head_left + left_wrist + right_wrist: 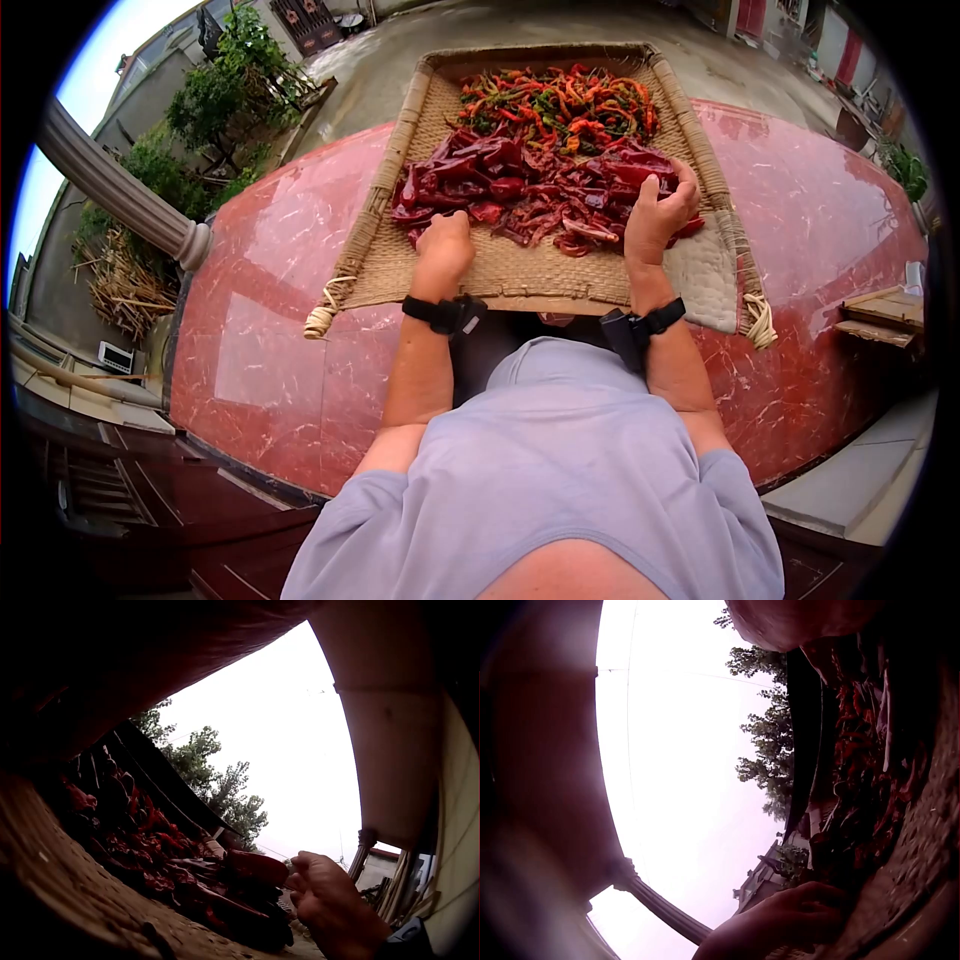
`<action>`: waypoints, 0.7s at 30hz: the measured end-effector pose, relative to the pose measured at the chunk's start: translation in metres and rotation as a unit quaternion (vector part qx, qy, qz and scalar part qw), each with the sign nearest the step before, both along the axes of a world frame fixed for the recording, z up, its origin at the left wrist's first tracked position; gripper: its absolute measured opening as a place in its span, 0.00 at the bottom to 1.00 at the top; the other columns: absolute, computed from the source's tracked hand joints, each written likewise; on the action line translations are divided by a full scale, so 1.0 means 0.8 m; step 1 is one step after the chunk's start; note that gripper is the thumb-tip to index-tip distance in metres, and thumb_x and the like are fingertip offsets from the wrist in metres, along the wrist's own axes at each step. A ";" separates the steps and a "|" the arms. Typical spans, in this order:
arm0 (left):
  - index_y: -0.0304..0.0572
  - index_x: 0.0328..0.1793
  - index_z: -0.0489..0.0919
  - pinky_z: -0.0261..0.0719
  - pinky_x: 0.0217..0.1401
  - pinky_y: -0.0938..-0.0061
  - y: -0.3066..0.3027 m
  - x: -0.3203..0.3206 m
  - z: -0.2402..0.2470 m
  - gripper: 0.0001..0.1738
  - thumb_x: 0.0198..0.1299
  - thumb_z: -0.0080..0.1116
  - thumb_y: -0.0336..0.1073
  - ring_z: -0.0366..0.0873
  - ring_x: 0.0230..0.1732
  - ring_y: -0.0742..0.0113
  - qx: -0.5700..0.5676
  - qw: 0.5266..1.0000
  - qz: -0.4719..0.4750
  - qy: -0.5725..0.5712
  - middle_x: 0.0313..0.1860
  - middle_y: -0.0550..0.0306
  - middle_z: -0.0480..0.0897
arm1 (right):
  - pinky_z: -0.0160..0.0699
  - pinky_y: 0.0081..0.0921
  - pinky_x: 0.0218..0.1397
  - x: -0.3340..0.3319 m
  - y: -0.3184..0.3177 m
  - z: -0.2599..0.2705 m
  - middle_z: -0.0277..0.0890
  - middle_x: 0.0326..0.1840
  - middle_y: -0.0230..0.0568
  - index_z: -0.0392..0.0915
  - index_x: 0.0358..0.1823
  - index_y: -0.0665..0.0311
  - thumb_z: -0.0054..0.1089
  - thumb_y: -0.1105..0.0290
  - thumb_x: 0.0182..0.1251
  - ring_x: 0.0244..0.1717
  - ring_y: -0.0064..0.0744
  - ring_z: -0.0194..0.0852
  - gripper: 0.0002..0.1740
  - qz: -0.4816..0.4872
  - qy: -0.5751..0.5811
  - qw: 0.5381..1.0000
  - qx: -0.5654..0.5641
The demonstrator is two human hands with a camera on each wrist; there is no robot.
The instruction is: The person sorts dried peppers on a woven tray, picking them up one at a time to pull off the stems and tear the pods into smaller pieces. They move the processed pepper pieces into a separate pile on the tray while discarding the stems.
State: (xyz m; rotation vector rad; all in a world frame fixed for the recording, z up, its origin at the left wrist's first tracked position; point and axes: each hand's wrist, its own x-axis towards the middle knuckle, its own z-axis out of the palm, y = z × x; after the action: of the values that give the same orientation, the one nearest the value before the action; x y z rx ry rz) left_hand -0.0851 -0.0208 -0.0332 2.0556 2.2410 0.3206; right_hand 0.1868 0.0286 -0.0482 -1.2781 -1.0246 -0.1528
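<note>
A pile of glossy dark red chili peppers (pixel 460 180) lies on a woven tray (pixel 540 280) in front of the person. At the near left edge of this pile is my left hand (pixel 446 245), its fingers bent down; I cannot tell whether they hold a pepper. My right hand (pixel 660 215) is at the pile's right side, thumb and fingers bent around a red chili pepper (pixel 255 866). In the left wrist view this right hand (pixel 322 892) meets the pepper's end. The right wrist view shows the left hand (pixel 780 922) low, beside the dark peppers.
Thinner orange, red and green chilies (pixel 560 105) cover the tray's far part. A raised rim (pixel 395 150) runs along its sides. Shiny red stone flooring (pixel 270 340) surrounds it. A pillar (pixel 130 190) stands left, and wooden boards (pixel 885 310) lie right.
</note>
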 end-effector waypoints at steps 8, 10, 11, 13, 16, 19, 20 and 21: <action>0.39 0.46 0.78 0.78 0.48 0.54 -0.012 0.018 0.046 0.09 0.60 0.52 0.30 0.81 0.44 0.39 0.124 0.988 -0.006 -0.087 0.40 0.39 0.83 | 0.74 0.32 0.56 -0.028 -0.024 0.023 0.76 0.51 0.41 0.76 0.54 0.61 0.55 0.74 0.67 0.52 0.40 0.73 0.15 0.263 -0.056 0.963 0.020; 0.38 0.46 0.78 0.78 0.45 0.57 -0.014 0.030 0.051 0.10 0.60 0.53 0.30 0.81 0.42 0.43 0.156 0.976 -0.041 -0.144 0.39 0.41 0.83 | 0.78 0.27 0.48 -0.028 -0.022 0.019 0.77 0.51 0.41 0.76 0.57 0.60 0.59 0.71 0.68 0.45 0.35 0.77 0.17 0.334 -0.086 0.939 -0.014; 0.38 0.47 0.78 0.78 0.44 0.59 -0.013 0.038 0.051 0.10 0.61 0.53 0.29 0.82 0.41 0.47 0.168 0.968 -0.064 -0.175 0.38 0.43 0.84 | 0.78 0.26 0.47 -0.029 -0.023 0.020 0.77 0.51 0.40 0.76 0.57 0.60 0.60 0.70 0.68 0.45 0.33 0.77 0.17 0.347 -0.097 0.932 -0.028; 0.38 0.49 0.78 0.79 0.41 0.66 -0.010 0.051 0.049 0.10 0.63 0.53 0.29 0.83 0.39 0.57 0.159 0.943 -0.118 -0.266 0.37 0.49 0.83 | 0.78 0.24 0.46 -0.036 -0.029 0.024 0.78 0.52 0.39 0.76 0.58 0.59 0.62 0.67 0.68 0.45 0.30 0.78 0.18 0.375 -0.118 0.918 -0.057; 0.36 0.52 0.78 0.79 0.37 0.75 -0.006 0.068 0.046 0.10 0.66 0.53 0.28 0.81 0.37 0.70 0.093 0.885 -0.176 -0.421 0.37 0.56 0.82 | 0.77 0.21 0.41 -0.038 -0.030 0.022 0.80 0.48 0.35 0.80 0.52 0.62 0.62 0.68 0.70 0.39 0.26 0.79 0.12 0.480 -0.043 0.872 -0.086; 0.34 0.54 0.77 0.80 0.34 0.81 0.001 0.075 0.046 0.11 0.69 0.51 0.29 0.79 0.35 0.76 0.030 0.831 -0.153 -0.535 0.40 0.57 0.80 | 0.76 0.21 0.37 -0.039 -0.037 0.032 0.79 0.41 0.36 0.82 0.46 0.65 0.60 0.72 0.70 0.32 0.27 0.77 0.07 0.435 -0.036 0.898 -0.062; 0.34 0.53 0.77 0.81 0.36 0.78 0.006 0.073 0.041 0.11 0.68 0.52 0.30 0.79 0.36 0.73 0.034 0.840 -0.148 -0.521 0.41 0.55 0.80 | 0.76 0.22 0.37 -0.038 -0.037 0.035 0.79 0.40 0.36 0.82 0.46 0.65 0.60 0.72 0.70 0.33 0.28 0.77 0.07 0.391 -0.049 0.918 -0.044; 0.34 0.53 0.77 0.81 0.38 0.76 0.014 0.068 0.031 0.12 0.67 0.53 0.30 0.80 0.37 0.70 0.036 0.849 -0.143 -0.506 0.42 0.54 0.80 | 0.76 0.23 0.37 -0.038 -0.036 0.035 0.78 0.39 0.37 0.81 0.46 0.65 0.61 0.72 0.70 0.33 0.29 0.77 0.07 0.345 -0.062 0.936 -0.025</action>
State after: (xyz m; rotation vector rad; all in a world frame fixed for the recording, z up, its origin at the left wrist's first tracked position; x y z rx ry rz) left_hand -0.0304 -0.0094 -0.0083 1.5806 1.2686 1.1397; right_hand 0.1568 -0.0002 -0.0199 -0.8938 -1.5366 0.3393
